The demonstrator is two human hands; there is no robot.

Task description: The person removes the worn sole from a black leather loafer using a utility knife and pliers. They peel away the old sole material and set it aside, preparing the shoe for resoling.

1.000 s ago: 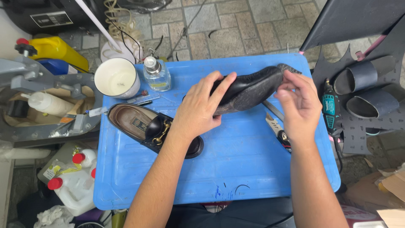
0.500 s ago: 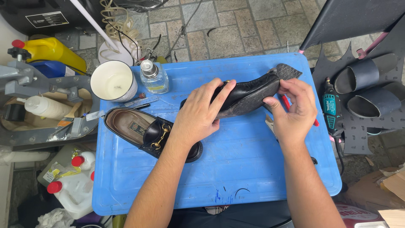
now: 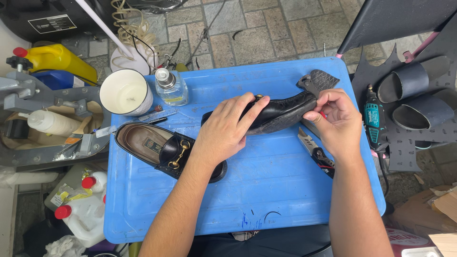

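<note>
While I watch from the head cam, quick rundown of what's on screen:

Yellow jug: bright yellow jug [image 3: 61, 61] with a red cap, far left off the table, tipped on its side.
White squeeze bottle: white squeeze bottle [image 3: 50, 123], lying flat below the jug.
White jugs: two white jugs [image 3: 83, 214] with red caps and yellowish labels, lower left on the floor.
Black box label: white rectangular label [image 3: 49, 23] on a black case, top left.
Clear bottle: small clear bottle [image 3: 170, 87] with a pump top, standing on the blue table [image 3: 266, 200] just beside a white cup [image 3: 126, 91].
Loafer on table: black loafer [image 3: 166, 151] with a gold buckle, a small label patch in its brown insole, sitting left of centre.
Held shoe: second black shoe [image 3: 281, 112], on its side just above the table's upper middle.
Left hand: left hand [image 3: 226, 131] lies palm down over the toe end, fingers wrapped on it.
Right hand: right hand [image 3: 337, 121] pinches the heel end, thumb and fingers closed on it.
Extras: pliers [image 3: 316, 154] under my right wrist, teal rotary tool [image 3: 373, 121] right of the table.
</note>
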